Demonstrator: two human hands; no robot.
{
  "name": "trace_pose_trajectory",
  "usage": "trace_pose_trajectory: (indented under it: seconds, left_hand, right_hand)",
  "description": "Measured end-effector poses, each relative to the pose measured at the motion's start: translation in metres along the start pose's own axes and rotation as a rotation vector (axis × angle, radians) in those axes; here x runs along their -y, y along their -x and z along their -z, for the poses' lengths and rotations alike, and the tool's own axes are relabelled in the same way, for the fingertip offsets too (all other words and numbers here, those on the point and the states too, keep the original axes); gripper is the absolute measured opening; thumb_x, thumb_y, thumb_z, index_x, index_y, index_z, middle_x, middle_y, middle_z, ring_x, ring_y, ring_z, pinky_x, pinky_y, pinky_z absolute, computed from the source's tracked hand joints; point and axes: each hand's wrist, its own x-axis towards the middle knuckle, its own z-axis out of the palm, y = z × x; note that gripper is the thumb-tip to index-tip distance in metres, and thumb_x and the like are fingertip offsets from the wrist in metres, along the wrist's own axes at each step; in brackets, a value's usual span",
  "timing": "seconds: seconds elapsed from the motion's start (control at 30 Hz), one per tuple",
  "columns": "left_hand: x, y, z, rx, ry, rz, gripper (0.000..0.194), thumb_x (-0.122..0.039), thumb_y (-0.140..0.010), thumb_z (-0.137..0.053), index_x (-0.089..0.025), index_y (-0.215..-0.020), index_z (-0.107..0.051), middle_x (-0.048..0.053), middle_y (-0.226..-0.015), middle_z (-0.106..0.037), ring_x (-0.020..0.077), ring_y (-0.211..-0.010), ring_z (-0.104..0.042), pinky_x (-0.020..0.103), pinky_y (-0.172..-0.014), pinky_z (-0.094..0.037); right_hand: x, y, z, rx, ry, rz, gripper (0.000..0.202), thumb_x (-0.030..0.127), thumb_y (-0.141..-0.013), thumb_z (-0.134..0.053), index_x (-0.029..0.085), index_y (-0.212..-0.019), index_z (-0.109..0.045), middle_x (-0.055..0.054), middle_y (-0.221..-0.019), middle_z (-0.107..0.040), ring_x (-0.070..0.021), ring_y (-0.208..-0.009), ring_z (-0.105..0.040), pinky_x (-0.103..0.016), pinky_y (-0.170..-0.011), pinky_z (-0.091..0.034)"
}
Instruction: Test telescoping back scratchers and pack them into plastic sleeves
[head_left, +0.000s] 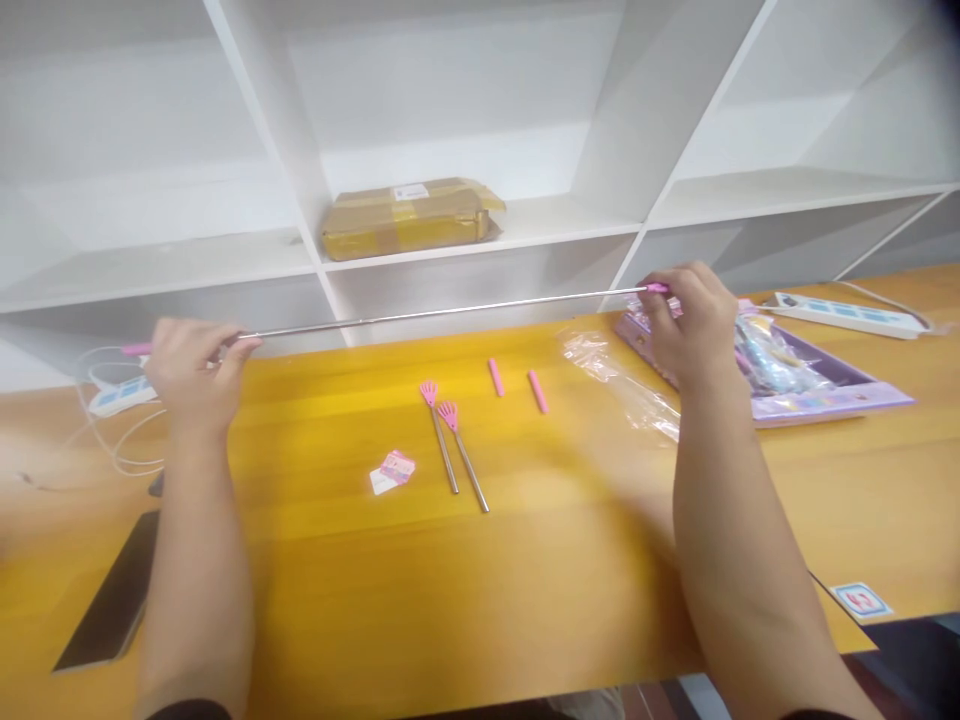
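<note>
Stretched between both hands is a telescopic back scratcher [450, 313], its thin metal rod drawn out long above the table. My left hand [196, 370] is closed round the rod near its pink grip, which sticks out to the left. At the other end, my right hand [694, 320] pinches the pink head, mostly hidden by the fingers. Below lie two shorter back scratcher pieces, the left one [442, 440] and the right one [469, 460], each with a pink claw head and bare metal shaft. Two loose pink grips, one [496, 377] left of the other [538, 391], lie behind them.
Small pink and white cards [392, 472] and a crumpled clear wrapper [615, 385] lie on the wooden table [360, 600]. A purple box [832, 400] with packaged items stands right, near a power strip [847, 314]. A dark phone-like slab [109, 600] lies left; a taped parcel [409, 220] sits on the shelf.
</note>
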Motion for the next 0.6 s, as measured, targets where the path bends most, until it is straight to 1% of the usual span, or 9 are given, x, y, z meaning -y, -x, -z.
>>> trace_pose_trajectory:
  seconds: [0.1,0.17,0.23,0.33,0.43,0.53,0.6]
  left_hand:
    - [-0.004,-0.004,0.004,0.054,-0.033,0.03,0.035,-0.054,-0.099,-0.069,-0.024,-0.083,-0.079,0.002,-0.072,-0.066,0.019,-0.074,-0.052,0.037,-0.082,-0.043]
    - [-0.006,-0.006,0.006,0.105,-0.068,0.06,0.038,-0.057,-0.101,-0.065,-0.024,-0.089,-0.081,0.003,-0.076,-0.067,0.0197,-0.077,-0.053,0.038,-0.087,-0.044]
    - [-0.006,-0.006,0.006,0.138,-0.088,0.068,0.039,-0.057,-0.102,-0.063,-0.024,-0.092,-0.081,0.003,-0.078,-0.067,0.0201,-0.079,-0.053,0.039,-0.089,-0.043]
    - [-0.005,-0.005,0.004,0.147,-0.079,0.034,0.037,-0.054,-0.103,-0.062,-0.023,-0.093,-0.08,0.004,-0.08,-0.067,0.0204,-0.079,-0.051,0.039,-0.088,-0.043]
    - [-0.004,-0.003,0.002,0.166,-0.068,0.013,0.036,-0.055,-0.103,-0.063,-0.024,-0.095,-0.08,0.004,-0.081,-0.067,0.0209,-0.081,-0.051,0.038,-0.088,-0.042]
    - [-0.004,-0.002,0.002,0.196,-0.076,0.055,0.042,-0.06,-0.101,-0.062,-0.023,-0.094,-0.079,0.004,-0.081,-0.065,0.0206,-0.08,-0.05,0.039,-0.089,-0.042]
    - [-0.004,-0.002,0.002,0.192,-0.083,0.085,0.043,-0.062,-0.101,-0.062,-0.024,-0.093,-0.08,0.004,-0.08,-0.064,0.0208,-0.08,-0.05,0.039,-0.089,-0.042]
  right_hand:
    - [-0.002,-0.001,0.009,0.023,0.0,-0.004,0.022,0.033,-0.108,-0.05,0.023,-0.103,-0.07,-0.012,-0.101,-0.072,-0.024,-0.09,-0.066,-0.035,-0.083,-0.05]
    - [-0.006,0.0,0.014,0.043,0.01,-0.046,0.024,0.031,-0.108,-0.048,0.024,-0.104,-0.071,-0.012,-0.101,-0.072,-0.0232,-0.084,-0.065,-0.035,-0.081,-0.049]
    - [-0.01,0.0,0.018,0.068,0.019,-0.101,0.023,0.03,-0.107,-0.05,0.024,-0.104,-0.072,-0.012,-0.103,-0.071,-0.0231,-0.082,-0.064,-0.035,-0.083,-0.049]
    - [-0.013,0.001,0.019,0.118,0.027,-0.148,0.02,0.029,-0.106,-0.053,0.024,-0.105,-0.072,-0.012,-0.104,-0.071,-0.0237,-0.083,-0.063,-0.036,-0.085,-0.049]
    - [-0.013,0.001,0.018,0.119,0.015,-0.122,0.019,0.029,-0.105,-0.055,0.024,-0.105,-0.073,-0.011,-0.099,-0.069,-0.0241,-0.085,-0.063,-0.035,-0.084,-0.048]
    - [-0.011,0.0,0.017,0.132,0.017,-0.126,0.019,0.028,-0.105,-0.054,0.024,-0.105,-0.073,-0.011,-0.098,-0.07,-0.0234,-0.083,-0.062,-0.035,-0.083,-0.047]
    - [-0.009,-0.001,0.018,0.142,0.01,-0.136,0.019,0.026,-0.104,-0.055,0.024,-0.104,-0.073,-0.011,-0.099,-0.07,-0.0224,-0.08,-0.062,-0.035,-0.084,-0.048]
